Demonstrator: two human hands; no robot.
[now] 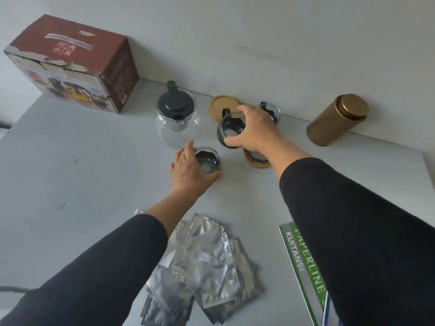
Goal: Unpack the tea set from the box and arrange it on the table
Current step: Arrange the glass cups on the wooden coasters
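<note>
A glass teapot [175, 123] with a black lid stands on the white table, right of the red tea-set box [77, 67]. My left hand [188, 171] curls around a small glass cup [208, 161] standing on the table. My right hand [255, 130] grips a second glass cup [229, 131] with a black base by its rim, above a bamboo coaster [255, 161]. Another bamboo coaster [222, 105] lies behind it. A third cup [273, 111] stands partly hidden behind my right hand.
A gold cylindrical tin [337, 120] stands at the right against the wall. Several silver foil packets [207, 267] lie heaped near the front. A green and white booklet [303, 267] lies under my right sleeve. The table edge runs along the left.
</note>
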